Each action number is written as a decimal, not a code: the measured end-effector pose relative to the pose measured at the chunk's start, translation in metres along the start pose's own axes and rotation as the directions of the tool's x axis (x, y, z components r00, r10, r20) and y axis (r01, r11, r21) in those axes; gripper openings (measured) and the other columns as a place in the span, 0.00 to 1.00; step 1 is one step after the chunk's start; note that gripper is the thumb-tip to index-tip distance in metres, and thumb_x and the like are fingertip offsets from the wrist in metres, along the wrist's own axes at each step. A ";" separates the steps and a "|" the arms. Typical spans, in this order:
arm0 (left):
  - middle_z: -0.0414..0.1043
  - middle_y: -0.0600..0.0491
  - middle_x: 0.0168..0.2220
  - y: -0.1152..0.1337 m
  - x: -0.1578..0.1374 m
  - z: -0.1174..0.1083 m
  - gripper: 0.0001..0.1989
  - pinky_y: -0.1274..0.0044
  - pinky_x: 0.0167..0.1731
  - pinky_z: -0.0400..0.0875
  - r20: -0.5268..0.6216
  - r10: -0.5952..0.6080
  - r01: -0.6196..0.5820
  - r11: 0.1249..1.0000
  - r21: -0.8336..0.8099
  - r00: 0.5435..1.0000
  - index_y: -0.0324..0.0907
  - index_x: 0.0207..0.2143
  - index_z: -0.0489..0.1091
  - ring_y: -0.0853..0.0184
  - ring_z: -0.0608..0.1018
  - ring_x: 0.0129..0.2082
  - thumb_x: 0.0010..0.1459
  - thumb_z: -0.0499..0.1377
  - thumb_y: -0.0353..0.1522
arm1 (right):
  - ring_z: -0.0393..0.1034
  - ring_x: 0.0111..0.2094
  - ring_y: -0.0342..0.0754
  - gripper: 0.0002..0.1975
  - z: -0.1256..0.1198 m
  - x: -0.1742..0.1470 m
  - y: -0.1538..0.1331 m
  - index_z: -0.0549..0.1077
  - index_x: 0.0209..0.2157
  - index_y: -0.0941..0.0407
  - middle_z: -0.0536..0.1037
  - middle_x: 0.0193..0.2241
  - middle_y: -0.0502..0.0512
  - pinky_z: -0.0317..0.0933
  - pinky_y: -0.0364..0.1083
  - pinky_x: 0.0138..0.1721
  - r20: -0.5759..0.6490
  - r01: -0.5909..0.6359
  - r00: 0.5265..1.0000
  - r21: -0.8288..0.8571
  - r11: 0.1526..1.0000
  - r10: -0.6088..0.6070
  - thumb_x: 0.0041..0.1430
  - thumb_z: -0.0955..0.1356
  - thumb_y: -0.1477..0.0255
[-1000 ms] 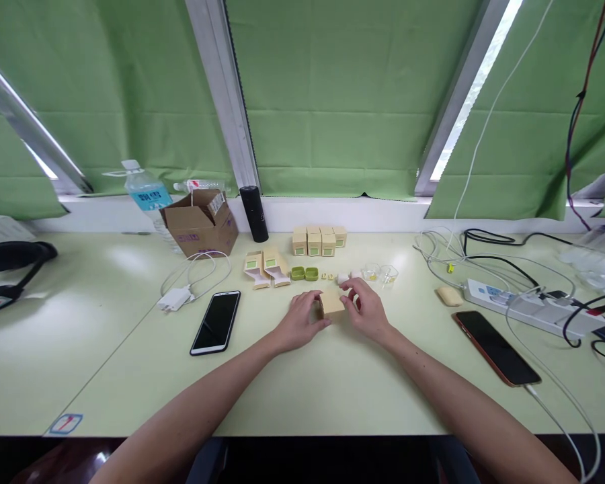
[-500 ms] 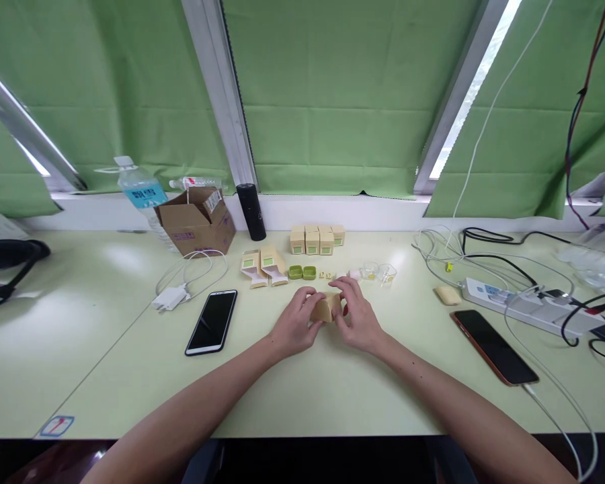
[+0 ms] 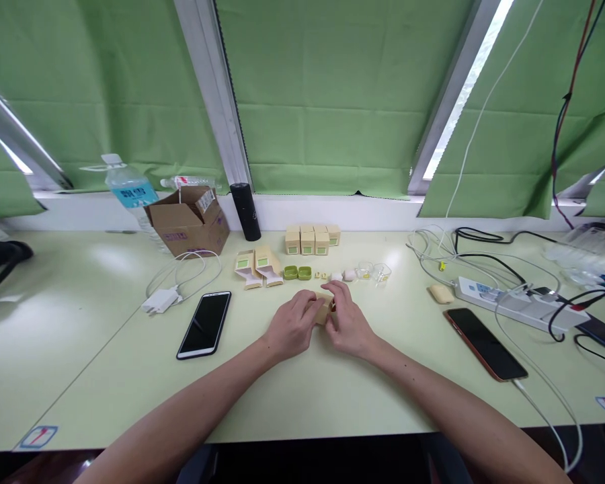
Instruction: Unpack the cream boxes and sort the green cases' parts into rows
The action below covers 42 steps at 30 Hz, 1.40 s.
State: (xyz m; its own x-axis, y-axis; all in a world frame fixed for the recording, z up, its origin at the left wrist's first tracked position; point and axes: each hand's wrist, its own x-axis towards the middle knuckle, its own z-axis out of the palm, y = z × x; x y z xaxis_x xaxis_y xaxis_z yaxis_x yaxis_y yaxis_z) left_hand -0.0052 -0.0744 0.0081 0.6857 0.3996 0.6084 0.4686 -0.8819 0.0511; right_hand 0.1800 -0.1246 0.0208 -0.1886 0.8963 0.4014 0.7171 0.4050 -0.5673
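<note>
Between my hands is a small tan cardboard box, low over the table. My left hand grips its left side, with the thumb laid across it. My right hand has its fingers closed round the right side, and they hide part of it. Just beyond my hands lie two small green trays, tiny yellowish pieces, small pale pink pieces and two clear plastic cups. Two flattened, unfolded cartons lie to their left. Several folded small boxes stand in a group behind.
A white-framed phone and a charger with cable lie on the left. Behind them stand a brown carton, a water bottle and a black cylinder. Another phone, a power strip and tangled cables occupy the right.
My left thumb has moved up across the small box, and my right fingers have closed in lower round it. The whole view has shifted slightly.
</note>
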 end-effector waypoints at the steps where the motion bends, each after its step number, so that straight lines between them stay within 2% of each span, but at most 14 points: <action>1: 0.68 0.41 0.47 0.000 0.000 0.000 0.21 0.67 0.35 0.78 0.014 -0.014 0.014 1.000 0.000 1.000 0.40 0.56 0.62 0.54 0.74 0.46 0.60 0.52 0.24 | 0.71 0.40 0.51 0.38 0.001 0.000 0.000 0.53 0.62 0.53 0.60 0.60 0.66 0.71 0.53 0.36 -0.013 -0.011 1.000 0.021 1.000 0.011 0.48 0.64 0.79; 7: 0.65 0.41 0.52 0.000 -0.003 0.002 0.28 0.67 0.36 0.79 0.079 -0.157 0.164 0.981 -0.099 0.984 0.43 0.58 0.60 0.52 0.73 0.53 0.53 0.55 0.22 | 0.71 0.36 0.48 0.33 -0.001 0.003 0.007 0.57 0.58 0.50 0.65 0.58 0.61 0.70 0.51 0.36 -0.110 -0.092 0.987 0.214 0.972 0.118 0.49 0.63 0.79; 11: 0.62 0.42 0.55 -0.005 -0.002 0.003 0.29 0.63 0.45 0.78 0.070 -0.300 0.308 0.920 -0.244 0.951 0.45 0.58 0.59 0.52 0.72 0.55 0.54 0.58 0.23 | 0.69 0.29 0.43 0.26 -0.003 0.010 0.022 0.58 0.57 0.48 0.69 0.55 0.57 0.69 0.47 0.31 -0.191 -0.149 0.945 0.470 0.870 0.265 0.56 0.64 0.75; 13: 0.62 0.42 0.55 -0.008 -0.001 0.004 0.27 0.61 0.50 0.76 0.049 -0.341 0.339 0.886 -0.318 0.939 0.45 0.58 0.59 0.53 0.71 0.56 0.56 0.58 0.24 | 0.71 0.31 0.44 0.23 -0.003 0.014 0.029 0.58 0.56 0.47 0.69 0.54 0.58 0.71 0.47 0.30 -0.214 -0.159 0.919 0.567 0.808 0.331 0.59 0.65 0.71; 15: 0.62 0.42 0.55 -0.011 0.000 0.006 0.26 0.59 0.52 0.74 0.018 -0.365 0.345 0.862 -0.371 0.931 0.45 0.58 0.58 0.53 0.70 0.56 0.58 0.59 0.26 | 0.73 0.38 0.48 0.22 -0.003 0.017 0.036 0.59 0.55 0.48 0.68 0.54 0.58 0.73 0.48 0.32 -0.237 -0.157 0.903 0.593 0.790 0.358 0.61 0.66 0.67; 18: 0.62 0.42 0.53 -0.014 0.000 0.008 0.27 0.59 0.52 0.73 -0.022 -0.342 0.307 0.870 -0.386 0.940 0.45 0.58 0.55 0.53 0.70 0.55 0.59 0.59 0.26 | 0.70 0.49 0.53 0.19 -0.003 0.018 0.040 0.61 0.53 0.49 0.68 0.53 0.59 0.74 0.52 0.38 -0.355 -0.097 0.894 0.445 0.890 0.275 0.61 0.67 0.67; 21: 0.61 0.43 0.52 -0.012 0.000 0.008 0.25 0.62 0.46 0.75 -0.016 -0.291 0.270 0.905 -0.330 0.957 0.45 0.57 0.56 0.56 0.71 0.50 0.59 0.57 0.24 | 0.65 0.55 0.56 0.14 -0.005 0.015 0.037 0.66 0.50 0.50 0.68 0.52 0.60 0.71 0.59 0.50 -0.473 0.050 0.881 0.152 0.987 0.028 0.62 0.65 0.72; 24: 0.59 0.44 0.52 -0.009 0.001 0.005 0.22 0.68 0.39 0.75 0.031 -0.278 0.276 0.925 -0.260 0.960 0.46 0.54 0.59 0.62 0.73 0.41 0.59 0.53 0.23 | 0.61 0.57 0.58 0.13 -0.007 0.013 0.034 0.71 0.43 0.51 0.68 0.51 0.60 0.66 0.62 0.54 -0.487 0.173 0.852 -0.089 0.981 -0.194 0.61 0.63 0.80; 26: 0.58 0.45 0.51 -0.007 0.002 0.003 0.22 0.70 0.35 0.75 0.058 -0.275 0.281 0.931 -0.232 0.960 0.46 0.54 0.60 0.65 0.72 0.37 0.59 0.52 0.21 | 0.58 0.59 0.58 0.17 -0.007 0.012 0.033 0.73 0.39 0.50 0.68 0.51 0.59 0.65 0.63 0.55 -0.467 0.214 0.841 -0.173 0.961 -0.271 0.58 0.62 0.85; 30: 0.58 0.45 0.50 -0.006 0.004 0.001 0.25 0.70 0.34 0.76 0.063 -0.281 0.288 0.934 -0.212 0.958 0.47 0.57 0.58 0.65 0.72 0.36 0.58 0.52 0.21 | 0.54 0.63 0.60 0.27 -0.005 0.010 0.037 0.76 0.42 0.48 0.67 0.54 0.58 0.64 0.66 0.57 -0.400 0.185 0.880 -0.207 0.961 -0.255 0.51 0.60 0.89; 34: 0.58 0.44 0.51 -0.007 0.004 0.003 0.31 0.68 0.38 0.78 0.065 -0.282 0.289 0.934 -0.209 0.957 0.49 0.65 0.52 0.63 0.73 0.41 0.61 0.52 0.23 | 0.51 0.65 0.62 0.28 -0.003 0.010 0.039 0.78 0.45 0.47 0.67 0.57 0.58 0.61 0.70 0.59 -0.327 0.132 0.927 -0.173 0.976 -0.183 0.51 0.61 0.88; 38: 0.58 0.44 0.52 -0.006 0.003 0.005 0.33 0.68 0.38 0.78 0.060 -0.285 0.291 0.938 -0.190 0.957 0.50 0.67 0.50 0.62 0.74 0.41 0.61 0.52 0.23 | 0.51 0.65 0.64 0.17 -0.005 0.010 0.035 0.78 0.43 0.49 0.67 0.58 0.58 0.59 0.71 0.60 -0.287 0.139 0.941 -0.155 0.978 -0.179 0.58 0.64 0.81; 41: 0.59 0.44 0.52 -0.005 0.001 0.005 0.33 0.71 0.35 0.77 0.066 -0.285 0.293 0.941 -0.169 0.956 0.49 0.67 0.51 0.63 0.75 0.40 0.62 0.53 0.23 | 0.53 0.64 0.64 0.04 -0.008 0.010 0.032 0.76 0.34 0.51 0.69 0.55 0.59 0.60 0.70 0.60 -0.311 0.141 0.932 -0.159 0.977 -0.185 0.61 0.68 0.74; 42: 0.59 0.44 0.52 -0.004 0.001 0.005 0.33 0.71 0.34 0.77 0.068 -0.286 0.293 0.942 -0.162 0.956 0.49 0.67 0.51 0.63 0.75 0.40 0.62 0.53 0.24 | 0.53 0.63 0.64 0.05 -0.009 0.011 0.031 0.75 0.30 0.52 0.70 0.54 0.59 0.60 0.69 0.60 -0.320 0.142 0.929 -0.157 0.977 -0.186 0.62 0.69 0.72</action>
State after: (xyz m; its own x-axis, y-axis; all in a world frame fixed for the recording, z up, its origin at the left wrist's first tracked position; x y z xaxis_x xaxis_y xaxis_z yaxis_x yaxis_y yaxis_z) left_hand -0.0036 -0.0689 0.0042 0.5590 0.6511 0.5134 0.5522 -0.7542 0.3553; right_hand 0.2062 -0.1041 0.0136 -0.0937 0.6991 0.7089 0.7796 0.4944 -0.3845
